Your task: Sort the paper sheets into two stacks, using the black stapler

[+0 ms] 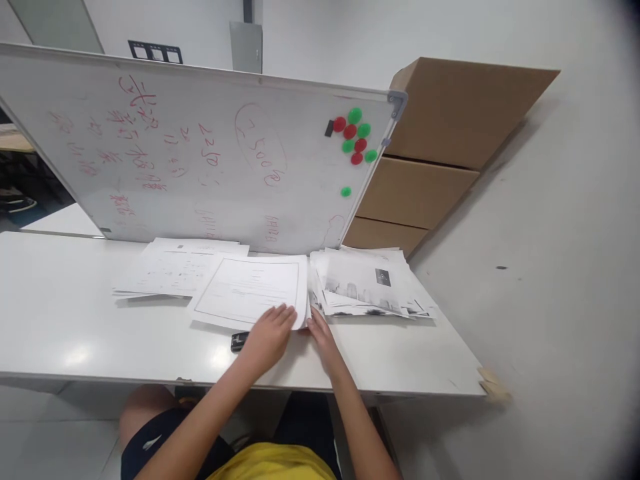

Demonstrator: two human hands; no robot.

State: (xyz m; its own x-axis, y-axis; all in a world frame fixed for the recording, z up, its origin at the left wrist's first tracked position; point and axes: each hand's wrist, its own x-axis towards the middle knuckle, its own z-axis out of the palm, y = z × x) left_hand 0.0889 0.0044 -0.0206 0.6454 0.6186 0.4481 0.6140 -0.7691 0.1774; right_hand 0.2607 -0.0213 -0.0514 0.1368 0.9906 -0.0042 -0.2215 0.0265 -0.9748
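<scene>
Bordered sheet (250, 288), long axis crosswise, extending leftward: left hand (271, 335) covering near-right corner, right hand (323, 338) flanking right edge; fingers nearly straight, grips unclear.

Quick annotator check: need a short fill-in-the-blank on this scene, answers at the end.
1. The hand lying over part of the bordered paper sheet is the person's ____ one.
2. The round magnets on the whiteboard are red and ____.
3. The stacked boxes behind the whiteboard are made of brown ____.
4. The person's top is ____.

Missing words: left; green; cardboard; yellow
</scene>
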